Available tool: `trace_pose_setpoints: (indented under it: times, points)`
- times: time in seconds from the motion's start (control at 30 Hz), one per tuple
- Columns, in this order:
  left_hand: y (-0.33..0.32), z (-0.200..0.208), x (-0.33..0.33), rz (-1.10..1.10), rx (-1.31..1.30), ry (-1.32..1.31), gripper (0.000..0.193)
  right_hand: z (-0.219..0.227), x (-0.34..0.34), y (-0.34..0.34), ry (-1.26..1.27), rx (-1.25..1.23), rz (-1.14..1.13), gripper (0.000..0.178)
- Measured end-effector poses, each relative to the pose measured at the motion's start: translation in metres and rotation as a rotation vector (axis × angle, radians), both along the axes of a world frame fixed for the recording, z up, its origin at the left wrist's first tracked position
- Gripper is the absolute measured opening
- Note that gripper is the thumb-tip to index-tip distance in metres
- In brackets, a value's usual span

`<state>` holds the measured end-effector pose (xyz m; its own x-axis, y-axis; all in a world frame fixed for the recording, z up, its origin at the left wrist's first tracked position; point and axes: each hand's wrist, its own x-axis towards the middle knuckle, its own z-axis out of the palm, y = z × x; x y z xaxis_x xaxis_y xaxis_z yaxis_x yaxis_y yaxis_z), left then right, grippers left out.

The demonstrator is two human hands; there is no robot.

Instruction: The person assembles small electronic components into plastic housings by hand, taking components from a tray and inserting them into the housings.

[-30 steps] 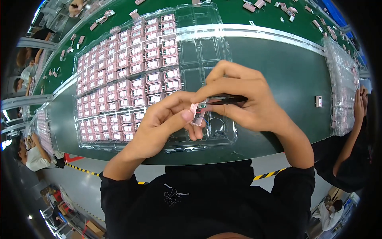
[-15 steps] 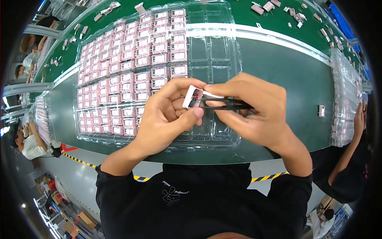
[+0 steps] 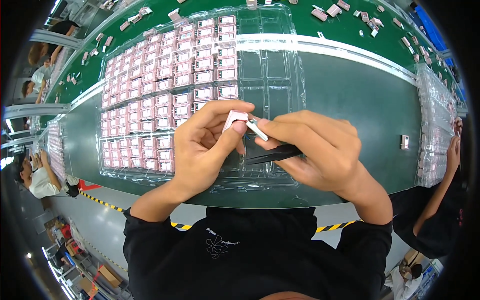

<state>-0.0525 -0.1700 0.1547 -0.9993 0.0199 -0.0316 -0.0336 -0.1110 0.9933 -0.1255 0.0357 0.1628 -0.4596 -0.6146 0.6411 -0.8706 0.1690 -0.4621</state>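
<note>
My left hand [image 3: 200,150] pinches a small pale pink plastic case [image 3: 234,119] between thumb and fingers, in front of my chest. Just right of it, my right hand [image 3: 325,150] holds a narrow white part [image 3: 257,130] by thumb and forefinger, one end close to the case's opening. Black tweezers [image 3: 272,154] also lie in my right hand, their tips pointing left below the white part. A bit of red shows at the case's edge; its inside is mostly hidden by my thumb. Beneath both hands is a clear plastic tray [image 3: 295,90] with pink cases in rows.
One pink-and-white case [image 3: 404,142] lies on the green table [image 3: 350,110] at right, beside stacked clear trays [image 3: 431,125]. Beyond a white rail [image 3: 350,48], loose parts [image 3: 334,10] are scattered on a green surface. Other people work at both sides.
The case has turned in my left hand, so its open inside faces me less. My right hand has tilted the white part downward, and the tweezers' tips have moved away from the case.
</note>
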Motion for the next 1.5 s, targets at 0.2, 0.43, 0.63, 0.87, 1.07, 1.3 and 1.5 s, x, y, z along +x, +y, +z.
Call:
trace_pose_setpoints:
  times: [0.2,0.43,0.63,0.87,1.07,1.3,1.5]
  points:
    - [-0.001,-0.001,0.003,0.025,-0.12,0.128,0.025,-0.006,0.007,-0.005,0.096,-0.045,0.069,0.039]
    - [0.009,-0.001,0.006,0.008,-0.117,0.163,0.035,-0.012,0.012,-0.01,0.24,-0.049,0.003,0.034]
    - [0.008,-0.003,0.006,-0.074,-0.061,0.171,0.045,-0.015,0.007,-0.008,0.208,-0.073,-0.026,0.034]
    - [0.008,-0.004,0.007,-0.126,-0.013,0.139,0.048,-0.006,0.006,-0.008,0.064,-0.078,-0.047,0.035]
    - [0.009,-0.002,0.005,-0.128,-0.055,0.186,0.05,-0.003,0.006,-0.007,-0.03,-0.062,-0.053,0.037]
    - [0.007,-0.005,0.007,-0.142,-0.031,0.177,0.049,-0.005,0.007,-0.006,0.099,-0.04,-0.109,0.034]
    - [0.004,-0.004,0.008,-0.113,-0.016,0.119,0.049,0.002,0.009,-0.005,0.084,0.073,-0.088,0.033]
